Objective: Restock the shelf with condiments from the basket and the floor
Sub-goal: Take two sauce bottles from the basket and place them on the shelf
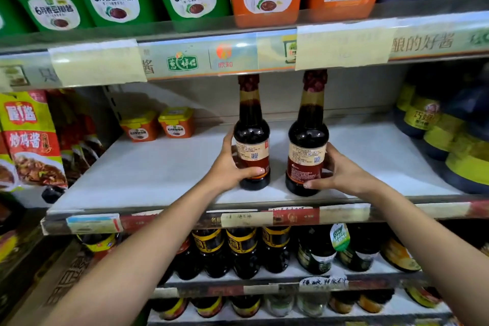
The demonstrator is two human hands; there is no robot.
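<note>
1 head cam, wide-angle, facing fwd & slightly down, close to mid shelf (148,172)

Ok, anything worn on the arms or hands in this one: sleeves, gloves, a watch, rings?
Nothing visible. The left hand and right hand are ungloved, no rings in view. The left forearm and right forearm are bare to the frame edge: no sleeve, watch or bracelet.
</note>
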